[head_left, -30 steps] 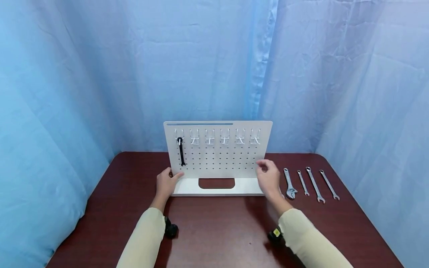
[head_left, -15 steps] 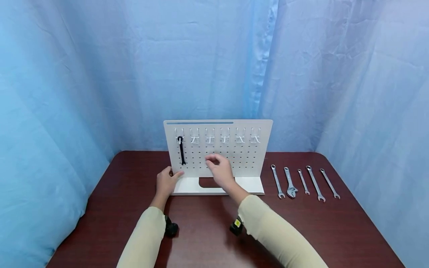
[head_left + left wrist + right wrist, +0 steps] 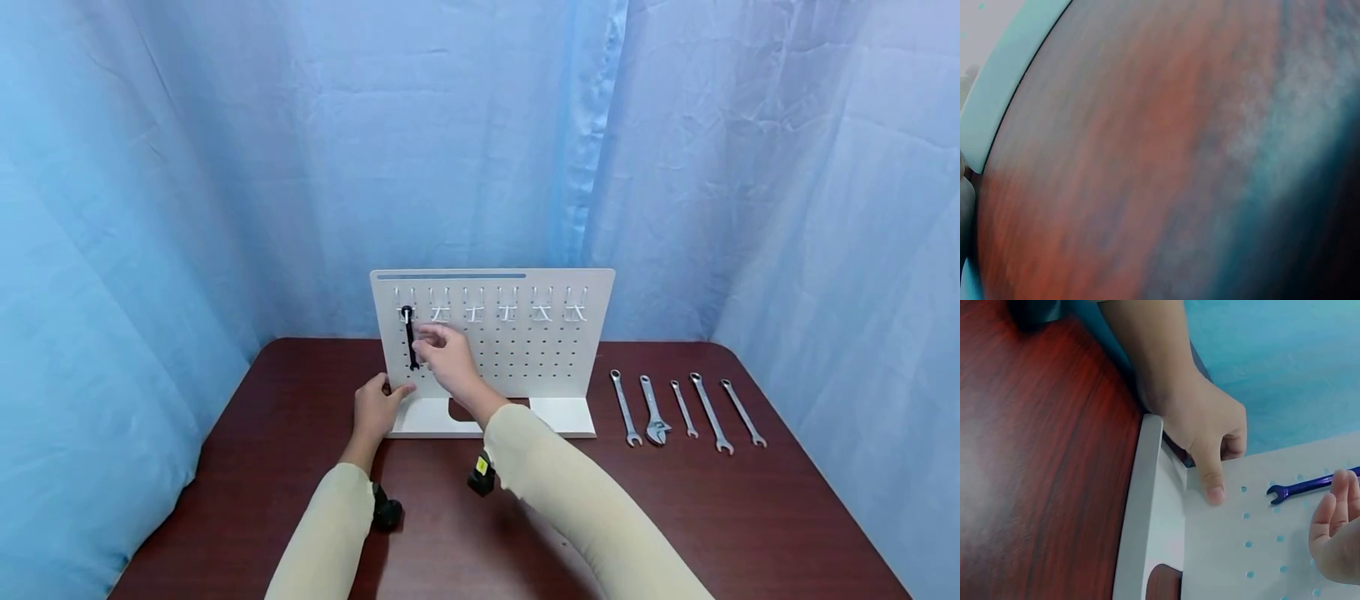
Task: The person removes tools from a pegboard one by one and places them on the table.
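A white pegboard [image 3: 577, 282] stands upright on its base, with a row of white hooks near the top. From the leftmost hook hangs a dark wrench [image 3: 411, 343], its open end down. My left hand [image 3: 373, 412] grips the board's lower left edge, thumb on the front face and fingers partly hidden behind. Just right of the wrench is my right hand [image 3: 450, 360], thumb and fingers apart. In the right wrist view its fingertips [image 3: 1340, 480] overlap the wrench shaft [image 3: 1307, 485]; contact cannot be made out.
Right of the board a silver wrench [image 3: 626, 408], an adjustable wrench [image 3: 652, 410] and several other wrenches lie in a row on the dark wood table [image 3: 465, 542]. Blue curtains [image 3: 480, 150] surround the table. The left wrist view shows mostly blurred tabletop [image 3: 1116, 156].
My right hand has moved left across the front of the pegboard, from its right edge to the hanging wrench. The left hand keeps its hold on the board.
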Action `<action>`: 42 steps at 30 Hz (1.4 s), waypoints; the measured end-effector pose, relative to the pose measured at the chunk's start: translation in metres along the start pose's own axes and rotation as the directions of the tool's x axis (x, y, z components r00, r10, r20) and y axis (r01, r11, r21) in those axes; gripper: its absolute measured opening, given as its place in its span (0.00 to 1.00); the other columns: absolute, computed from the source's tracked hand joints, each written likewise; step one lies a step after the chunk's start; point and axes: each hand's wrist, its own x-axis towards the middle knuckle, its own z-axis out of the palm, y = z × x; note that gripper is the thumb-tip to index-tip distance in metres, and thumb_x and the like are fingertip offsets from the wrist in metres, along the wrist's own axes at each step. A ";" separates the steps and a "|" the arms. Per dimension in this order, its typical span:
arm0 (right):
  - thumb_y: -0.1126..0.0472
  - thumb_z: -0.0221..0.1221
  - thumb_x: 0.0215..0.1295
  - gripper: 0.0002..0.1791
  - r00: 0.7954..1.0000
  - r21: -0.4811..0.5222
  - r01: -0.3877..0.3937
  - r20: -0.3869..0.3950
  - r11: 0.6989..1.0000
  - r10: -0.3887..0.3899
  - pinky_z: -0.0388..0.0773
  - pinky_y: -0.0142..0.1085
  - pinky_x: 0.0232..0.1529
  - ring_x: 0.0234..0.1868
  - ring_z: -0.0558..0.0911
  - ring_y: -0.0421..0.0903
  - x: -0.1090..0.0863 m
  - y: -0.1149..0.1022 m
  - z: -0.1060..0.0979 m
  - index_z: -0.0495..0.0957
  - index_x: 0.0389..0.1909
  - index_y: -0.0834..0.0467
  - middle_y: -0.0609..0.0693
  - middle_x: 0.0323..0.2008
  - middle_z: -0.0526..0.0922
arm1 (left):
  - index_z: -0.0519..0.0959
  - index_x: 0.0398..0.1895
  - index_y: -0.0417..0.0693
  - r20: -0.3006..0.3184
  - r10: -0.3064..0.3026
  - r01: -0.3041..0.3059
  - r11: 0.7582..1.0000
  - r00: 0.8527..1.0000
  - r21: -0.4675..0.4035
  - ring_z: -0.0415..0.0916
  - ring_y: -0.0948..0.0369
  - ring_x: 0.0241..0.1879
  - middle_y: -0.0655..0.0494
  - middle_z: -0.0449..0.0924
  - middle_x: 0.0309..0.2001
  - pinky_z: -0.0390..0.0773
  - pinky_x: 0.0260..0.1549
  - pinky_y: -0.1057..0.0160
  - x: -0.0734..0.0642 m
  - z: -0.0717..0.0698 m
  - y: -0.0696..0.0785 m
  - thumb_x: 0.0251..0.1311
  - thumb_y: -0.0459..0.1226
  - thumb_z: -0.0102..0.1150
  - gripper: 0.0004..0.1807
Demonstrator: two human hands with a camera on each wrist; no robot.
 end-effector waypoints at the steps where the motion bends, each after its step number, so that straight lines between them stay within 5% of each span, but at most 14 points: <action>1: 0.65 0.61 0.70 0.16 1.000 0.012 -0.005 0.009 1.000 0.005 0.81 0.40 0.40 0.38 0.85 0.52 0.001 -0.001 0.002 0.80 0.58 0.61 0.53 0.39 0.84 | 0.77 0.34 0.43 0.004 -0.005 0.005 1.000 1.000 -0.004 0.69 0.55 0.30 0.50 0.78 0.29 0.68 0.31 0.57 0.000 0.000 0.000 0.60 0.48 0.71 0.19; 5: 0.66 0.61 0.70 0.17 0.998 0.054 -0.038 0.055 0.998 0.035 0.81 0.48 0.46 0.37 0.85 0.53 0.003 -0.004 0.009 0.78 0.58 0.64 0.55 0.39 0.84 | 0.77 0.34 0.44 0.014 -0.030 0.031 0.999 0.999 -0.023 0.69 0.54 0.30 0.50 0.78 0.29 0.68 0.31 0.57 0.000 0.000 -0.001 0.60 0.49 0.71 0.18; 10: 0.65 0.61 0.70 0.19 0.994 0.011 -0.065 0.085 0.998 0.064 0.80 0.37 0.37 0.35 0.85 0.51 0.004 -0.007 0.013 0.76 0.60 0.65 0.56 0.37 0.85 | 0.77 0.35 0.45 0.023 -0.048 0.049 0.998 0.999 -0.046 0.69 0.54 0.31 0.49 0.77 0.29 0.69 0.32 0.57 0.000 0.000 0.000 0.61 0.48 0.70 0.17; 20: 0.63 0.62 0.70 0.09 1.000 -0.165 0.023 -0.015 0.986 -0.026 0.76 0.32 0.40 0.38 0.78 0.41 0.001 -0.006 0.015 0.84 0.44 0.65 0.51 0.38 0.82 | 0.75 0.30 0.45 -0.010 0.009 -0.009 1.000 1.000 -0.023 0.68 0.55 0.27 0.50 0.75 0.25 0.67 0.28 0.58 0.002 0.000 0.001 0.61 0.43 0.71 0.15; 35: 0.65 0.60 0.72 0.09 0.995 -0.058 -0.028 0.093 0.998 0.034 0.83 0.49 0.43 0.31 0.82 0.44 -0.027 -0.021 0.007 0.82 0.43 0.70 0.53 0.33 0.82 | 0.74 0.29 0.42 -0.016 0.007 -0.007 1.000 1.000 0.008 0.67 0.54 0.27 0.50 0.72 0.24 0.66 0.29 0.57 0.001 -0.002 0.001 0.64 0.40 0.68 0.14; 42: 0.64 0.60 0.72 0.11 0.990 0.000 -0.045 0.135 0.999 0.045 0.84 0.43 0.39 0.32 0.83 0.45 -0.037 -0.030 0.002 0.81 0.45 0.71 0.55 0.35 0.81 | 0.74 0.29 0.42 -0.033 0.039 -0.038 0.999 0.999 0.037 0.67 0.54 0.28 0.50 0.73 0.25 0.66 0.30 0.57 0.002 -0.001 0.000 0.63 0.42 0.69 0.15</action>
